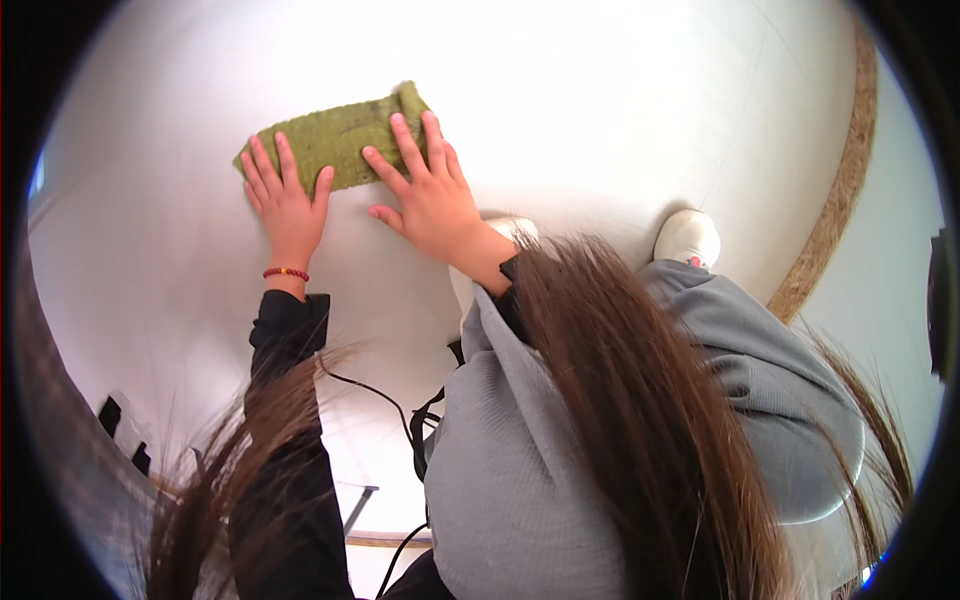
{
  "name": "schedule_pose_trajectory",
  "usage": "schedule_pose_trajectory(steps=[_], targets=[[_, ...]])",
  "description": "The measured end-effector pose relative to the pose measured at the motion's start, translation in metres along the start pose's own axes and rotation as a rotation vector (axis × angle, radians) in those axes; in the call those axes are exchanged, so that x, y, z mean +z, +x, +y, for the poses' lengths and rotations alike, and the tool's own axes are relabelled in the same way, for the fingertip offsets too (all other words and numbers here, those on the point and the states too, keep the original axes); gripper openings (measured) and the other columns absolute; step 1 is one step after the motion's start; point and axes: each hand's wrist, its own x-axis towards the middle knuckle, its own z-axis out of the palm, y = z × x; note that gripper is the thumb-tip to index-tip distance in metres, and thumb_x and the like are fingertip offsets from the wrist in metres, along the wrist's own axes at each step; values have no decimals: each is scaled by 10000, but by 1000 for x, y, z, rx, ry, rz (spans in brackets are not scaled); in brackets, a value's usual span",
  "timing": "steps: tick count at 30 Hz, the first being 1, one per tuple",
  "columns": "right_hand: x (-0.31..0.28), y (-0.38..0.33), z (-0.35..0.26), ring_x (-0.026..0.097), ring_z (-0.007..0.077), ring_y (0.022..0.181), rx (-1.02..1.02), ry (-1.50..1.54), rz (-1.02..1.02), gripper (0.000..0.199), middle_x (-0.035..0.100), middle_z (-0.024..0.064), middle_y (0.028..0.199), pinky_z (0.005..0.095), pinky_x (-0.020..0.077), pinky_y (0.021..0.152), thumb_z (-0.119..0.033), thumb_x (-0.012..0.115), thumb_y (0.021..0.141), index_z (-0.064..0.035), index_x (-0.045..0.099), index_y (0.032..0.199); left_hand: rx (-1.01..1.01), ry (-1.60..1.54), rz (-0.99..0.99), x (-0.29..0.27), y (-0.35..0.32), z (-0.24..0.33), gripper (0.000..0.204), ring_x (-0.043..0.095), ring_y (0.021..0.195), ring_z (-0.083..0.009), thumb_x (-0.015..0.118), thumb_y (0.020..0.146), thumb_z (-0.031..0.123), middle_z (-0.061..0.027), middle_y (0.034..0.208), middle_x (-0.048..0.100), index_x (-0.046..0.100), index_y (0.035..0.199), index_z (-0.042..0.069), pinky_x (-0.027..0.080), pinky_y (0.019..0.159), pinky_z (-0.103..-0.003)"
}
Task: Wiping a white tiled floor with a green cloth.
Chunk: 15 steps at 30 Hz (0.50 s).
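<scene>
A green cloth [345, 140], roughly rectangular with a bunched right end and a few dark smudges, lies flat on the white floor [600, 110]. My left hand [285, 205] rests on its left part, fingers stretched out and thumb apart at the lower edge. On the right part lie the spread fingers of my right hand [435, 200], with that thumb off the cloth's near edge. Both palms face down, and neither hand is wrapped round anything. The cloth's underside is hidden.
My white shoes [688, 238] stand on the floor close to the right hand. A brown speckled strip [830, 200] curves along the right side. Black cables [400, 410] hang below my hands. Long hair [640, 400] covers part of my grey trousers [520, 470].
</scene>
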Motion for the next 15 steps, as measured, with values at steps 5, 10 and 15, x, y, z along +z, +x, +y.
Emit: schedule_pose_trajectory(steps=[5, 10, 15], targets=[[13, 14, -12, 127, 388, 1408, -365, -67, -99, 605, 186, 109, 1538, 492, 249, 1092, -504, 573, 844, -248, 454, 1379, -352, 28, 93, 11, -95, 5, 771, 136, 1371, -482, 480, 918, 502, -257, 1515, 118, 180, 1480, 67, 203, 1060, -594], [12, 25, -5, 148, 322, 1418, -571, -40, -166, 491, 230, 34, 1532, 454, 276, 1096, -461, 578, 855, -258, 546, 1301, -929, -138, -12, 19, -144, 70, 781, 68, 1363, -515, 440, 938, 494, -300, 1506, -1, 109, 1483, 43, 173, 1065, -606], [-16, 49, 28, 176, 179, 1420, -836, -114, -298, 453, 259, -86, 1518, 409, 268, 1129, -414, 622, 805, -322, 582, 1247, -733, -203, -147, -10, -158, 90, 741, 74, 1356, -511, 452, 946, 414, -308, 1499, 2, 122, 1472, 9, 162, 1075, -588]])
